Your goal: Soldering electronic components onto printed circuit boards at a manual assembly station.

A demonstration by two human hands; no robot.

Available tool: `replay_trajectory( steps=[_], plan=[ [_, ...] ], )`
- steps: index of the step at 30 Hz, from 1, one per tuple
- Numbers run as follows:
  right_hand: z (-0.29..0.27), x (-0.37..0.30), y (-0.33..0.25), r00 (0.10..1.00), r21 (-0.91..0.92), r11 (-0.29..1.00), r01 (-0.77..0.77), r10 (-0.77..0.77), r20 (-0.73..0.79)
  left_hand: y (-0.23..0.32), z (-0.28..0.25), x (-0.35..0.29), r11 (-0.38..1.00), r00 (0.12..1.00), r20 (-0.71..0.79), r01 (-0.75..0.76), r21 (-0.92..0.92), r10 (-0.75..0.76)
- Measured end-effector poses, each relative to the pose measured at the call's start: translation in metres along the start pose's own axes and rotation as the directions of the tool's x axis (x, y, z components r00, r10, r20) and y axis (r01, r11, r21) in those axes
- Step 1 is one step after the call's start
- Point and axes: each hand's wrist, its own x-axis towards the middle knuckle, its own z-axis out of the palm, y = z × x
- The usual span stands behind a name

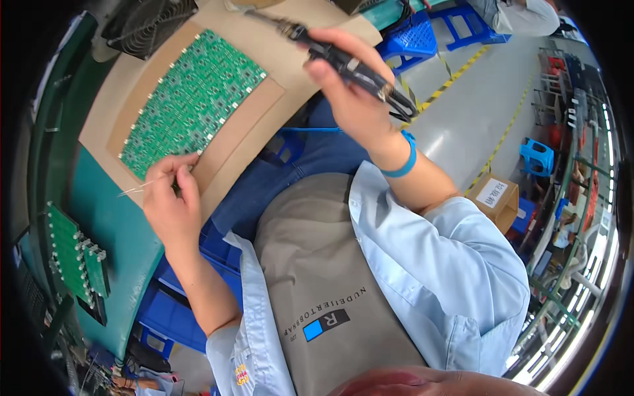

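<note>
A green circuit board (191, 99), dense with small parts, lies on a brown cardboard sheet (251, 125) on the bench. At its near lower corner is my left hand (173, 201), fingertips pinched together by the board's edge. Thin silvery solder wire (134, 191) sticks out from this hand on the left; what else the fingertips hold is hidden. Raised beyond the board's right side, my right hand (360, 99) grips a black soldering iron (343, 64). The iron's metal tip points up and left, over the cardboard's far edge, and its cable loops behind the hand.
A black fan (146, 25) stands behind the board. More green boards (71, 254) stand on the green bench mat (122, 228) at the left. Blue stools (413, 41), a cardboard box (494, 200) and another person's arm (525, 16) are off to the right.
</note>
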Motion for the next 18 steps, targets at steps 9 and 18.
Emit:
replay_trajectory(
  steps=[9, 18],
  plan=[
    [0.029, 0.027, 0.024, 0.913, 0.410, 0.886, -0.219, 0.334, -0.235, 0.006, 0.001, -0.011, 0.997, 0.986, -0.160, -0.039, 0.074, 0.050],
    [0.008, 0.051, 0.069, 0.891, 0.914, 0.211, -0.347, 0.378, 0.251, 0.010, -0.004, -0.063, 0.922, 0.903, -0.382, -0.039, 0.386, 0.198]
  ],
)
